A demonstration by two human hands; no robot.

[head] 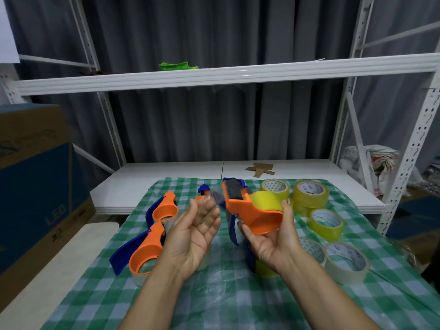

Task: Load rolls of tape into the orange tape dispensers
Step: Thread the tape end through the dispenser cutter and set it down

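While right hand [273, 244] grasps orange dispenser [245, 210], left hand [192, 234] hovers beside, fingers relaxed.

A green-and-white checked cloth [226, 301] covers the tabletop beneath the left hand [192, 236] and right hand [273, 239]. Beyond them stands a white metal shelving rack [238, 75] against a grey curtain [190, 127]. A crumpled green item [177, 66] lies on its upper shelf, brown cardboard scraps [260, 169] on the lower. Far left of the left hand sits a blue-and-brown cardboard box [35, 186] printed "LED".
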